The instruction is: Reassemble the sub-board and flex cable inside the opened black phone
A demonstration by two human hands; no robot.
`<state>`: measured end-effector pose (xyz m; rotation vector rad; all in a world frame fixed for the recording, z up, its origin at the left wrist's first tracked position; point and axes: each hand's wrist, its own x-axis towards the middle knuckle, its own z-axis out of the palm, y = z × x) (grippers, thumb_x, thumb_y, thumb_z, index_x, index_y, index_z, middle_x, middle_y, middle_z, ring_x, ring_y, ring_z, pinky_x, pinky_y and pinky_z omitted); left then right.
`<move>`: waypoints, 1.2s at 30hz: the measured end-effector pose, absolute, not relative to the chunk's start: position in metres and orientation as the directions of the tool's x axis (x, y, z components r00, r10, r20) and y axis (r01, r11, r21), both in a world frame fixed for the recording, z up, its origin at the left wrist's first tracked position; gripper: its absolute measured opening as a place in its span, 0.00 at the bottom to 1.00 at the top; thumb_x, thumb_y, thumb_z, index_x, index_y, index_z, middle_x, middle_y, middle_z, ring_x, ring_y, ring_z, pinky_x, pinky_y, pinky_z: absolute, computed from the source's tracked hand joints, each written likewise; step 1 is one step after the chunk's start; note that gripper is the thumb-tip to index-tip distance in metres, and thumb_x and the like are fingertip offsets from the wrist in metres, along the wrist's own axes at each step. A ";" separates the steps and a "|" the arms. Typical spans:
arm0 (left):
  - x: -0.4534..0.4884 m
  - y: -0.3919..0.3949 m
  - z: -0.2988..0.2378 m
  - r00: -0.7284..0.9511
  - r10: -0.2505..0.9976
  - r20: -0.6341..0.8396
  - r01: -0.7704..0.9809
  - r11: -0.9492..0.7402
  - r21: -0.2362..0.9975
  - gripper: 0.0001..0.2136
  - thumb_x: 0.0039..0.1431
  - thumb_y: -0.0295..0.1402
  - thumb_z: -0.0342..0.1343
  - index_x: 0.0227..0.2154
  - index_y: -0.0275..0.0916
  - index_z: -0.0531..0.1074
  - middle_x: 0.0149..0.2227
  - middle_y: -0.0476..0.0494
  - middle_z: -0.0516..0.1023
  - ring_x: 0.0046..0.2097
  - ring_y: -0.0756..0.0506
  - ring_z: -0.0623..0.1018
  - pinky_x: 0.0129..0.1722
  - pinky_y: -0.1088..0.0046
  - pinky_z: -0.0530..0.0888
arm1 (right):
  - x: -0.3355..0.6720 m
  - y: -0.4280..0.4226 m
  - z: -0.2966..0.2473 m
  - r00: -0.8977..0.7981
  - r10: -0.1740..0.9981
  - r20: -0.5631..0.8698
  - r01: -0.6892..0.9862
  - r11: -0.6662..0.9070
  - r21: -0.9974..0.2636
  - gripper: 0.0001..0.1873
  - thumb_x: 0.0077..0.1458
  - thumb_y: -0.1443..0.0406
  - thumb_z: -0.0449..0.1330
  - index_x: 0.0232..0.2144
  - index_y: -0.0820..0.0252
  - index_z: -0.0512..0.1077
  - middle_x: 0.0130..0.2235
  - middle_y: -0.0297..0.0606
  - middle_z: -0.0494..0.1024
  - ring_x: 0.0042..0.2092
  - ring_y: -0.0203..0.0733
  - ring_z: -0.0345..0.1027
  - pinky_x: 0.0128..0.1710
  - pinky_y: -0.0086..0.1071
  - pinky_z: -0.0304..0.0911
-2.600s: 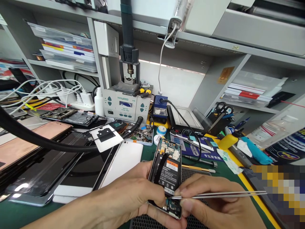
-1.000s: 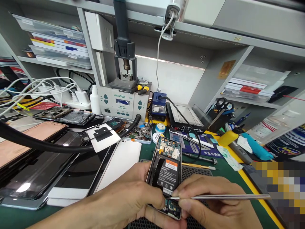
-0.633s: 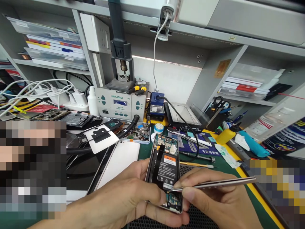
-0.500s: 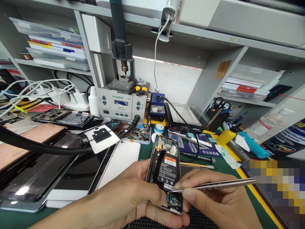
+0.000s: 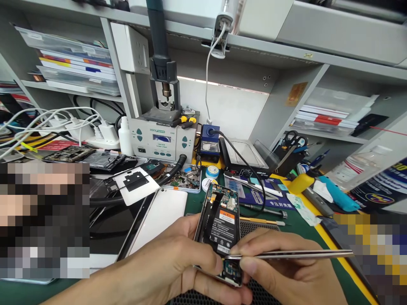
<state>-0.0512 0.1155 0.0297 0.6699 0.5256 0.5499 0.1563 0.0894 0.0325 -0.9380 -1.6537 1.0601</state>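
Note:
An opened smartphone (image 5: 222,228) with its back off lies tilted in my left hand (image 5: 190,254). My fingers wrap under its lower end, and the thumb presses near the bottom edge of the black battery (image 5: 225,226). Circuit boards show at the phone's top and bottom ends. Between thumb and fingers, my right hand (image 5: 282,262) pinches metal tweezers (image 5: 295,254), held nearly level. Their tip touches down beside my left thumb, just below the battery; whether anything sits between the tips I cannot tell.
A black perforated mat (image 5: 257,226) lies beneath the hands. Phone parts and a white panel (image 5: 165,216) are on the left. Behind stand a hot-air station (image 5: 162,137) and a soldering iron holder (image 5: 210,142). A yellow-handled screwdriver (image 5: 260,220) lies right of the phone.
The tweezers have turned to a more level angle, their rear end swinging lower and to the right. Both hands otherwise stay almost where they were on the phone.

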 end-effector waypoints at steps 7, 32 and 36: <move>-0.050 0.116 0.029 0.733 0.626 -0.266 -0.302 0.650 0.697 0.17 0.50 0.17 0.54 0.41 0.35 0.80 0.38 0.39 0.84 0.39 0.40 0.87 0.42 0.70 0.82 | 0.156 0.092 0.029 -0.281 0.903 0.326 0.133 0.373 -0.918 0.18 0.53 0.75 0.70 0.36 0.43 0.84 0.35 0.26 0.88 0.37 0.35 0.82 0.39 0.20 0.77; -0.050 0.115 0.030 0.735 0.624 -0.265 -0.300 0.650 0.698 0.16 0.49 0.18 0.54 0.40 0.33 0.79 0.35 0.37 0.83 0.36 0.43 0.86 0.38 0.73 0.82 | 0.158 0.090 0.041 -0.286 0.904 0.317 0.193 0.379 -0.905 0.17 0.52 0.74 0.70 0.36 0.42 0.84 0.35 0.29 0.88 0.37 0.40 0.83 0.38 0.25 0.79; -0.050 0.116 0.030 0.736 0.617 -0.280 -0.286 0.658 0.697 0.15 0.49 0.18 0.55 0.39 0.32 0.79 0.35 0.38 0.83 0.37 0.43 0.86 0.38 0.73 0.82 | 0.158 0.090 0.040 -0.278 0.907 0.315 0.203 0.376 -0.904 0.16 0.52 0.73 0.71 0.35 0.42 0.85 0.35 0.30 0.88 0.36 0.41 0.83 0.38 0.25 0.79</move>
